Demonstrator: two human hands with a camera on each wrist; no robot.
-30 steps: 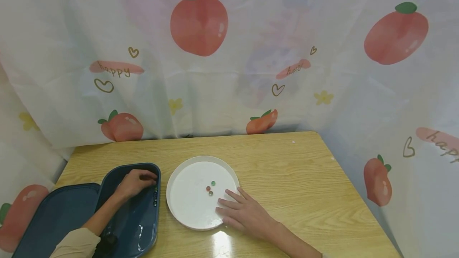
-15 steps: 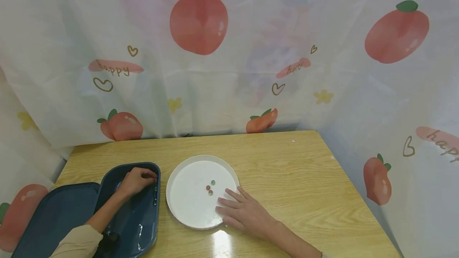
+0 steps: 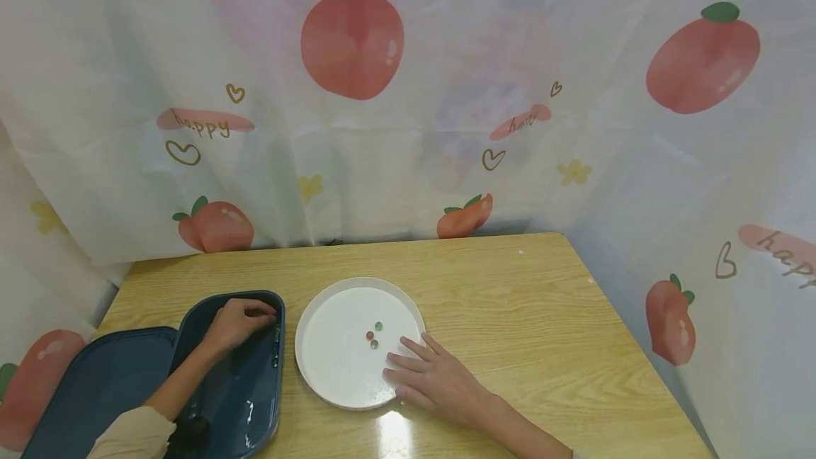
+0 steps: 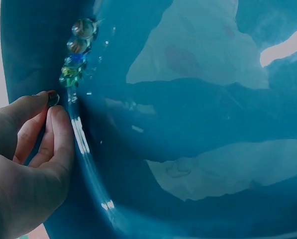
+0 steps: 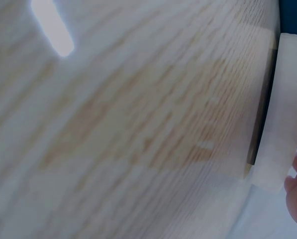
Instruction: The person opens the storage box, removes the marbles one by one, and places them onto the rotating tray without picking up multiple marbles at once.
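Left wrist view: my left hand (image 4: 31, 164) was curled, its fingertips drawn almost together and pinching a small dark marble (image 4: 53, 98) against or just beside the inner wall of the blue tray (image 4: 188, 109). Just past those fingertips, a row of glass marbles (image 4: 78, 46), clear, brownish, blue and green, lay close together along the same wall; reflections made them hard to count. From the head, that hand showed in the tray's far right corner, the beige sleeve (image 3: 134, 434) ending short of my wrist.

My right hand (image 3: 440, 382) reached over the near right rim of the white plate (image 3: 338, 374), back upward, fingers straight and spread, with nothing in them that I could see; I could not tell how firmly they pressed. Beyond them on the plate sat three marbles (image 3: 370, 336) near one another, one green, one reddish, one greyish. Both plate and tray rested on the wood-grain table (image 3: 497, 303), a little apart.
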